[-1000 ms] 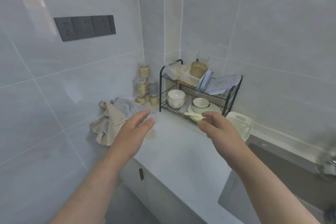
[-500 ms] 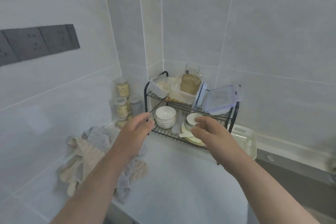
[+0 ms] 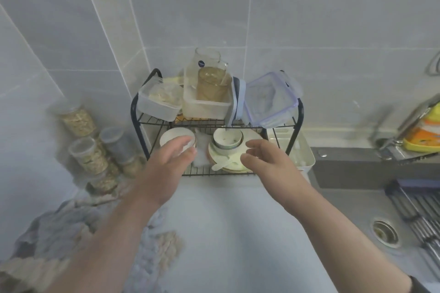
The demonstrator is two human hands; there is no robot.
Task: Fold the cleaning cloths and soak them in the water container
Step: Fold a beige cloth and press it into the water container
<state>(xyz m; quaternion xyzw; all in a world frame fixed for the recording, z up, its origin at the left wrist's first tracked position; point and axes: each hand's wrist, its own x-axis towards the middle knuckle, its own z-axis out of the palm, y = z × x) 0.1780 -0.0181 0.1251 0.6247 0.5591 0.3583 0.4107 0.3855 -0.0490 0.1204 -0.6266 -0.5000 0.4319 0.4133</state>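
A heap of grey and beige cleaning cloths (image 3: 62, 228) lies crumpled on the white counter at the lower left, partly under my left forearm. My left hand (image 3: 166, 169) is stretched out with relaxed fingers in front of the lower shelf of a black wire rack (image 3: 142, 112), near a white bowl (image 3: 169, 138). My right hand (image 3: 269, 162) reaches forward too, fingers loosely bent, holding nothing, just in front of a stack of bowl and plates (image 3: 226, 147). A white rectangular plastic container (image 3: 300, 152) stands right of the rack, behind my right hand.
Clear plastic boxes and a glass jug (image 3: 209, 78) fill the rack's top shelf. Jars of grain (image 3: 81, 119) stand at the left wall. A steel sink (image 3: 381, 209) with a drain, a roll-up rack and a tap lies at the right.
The view has swung right and down, closer to the rack; the sink has come into sight. Both hands have moved forward toward the rack's lower shelf, still holding nothing.
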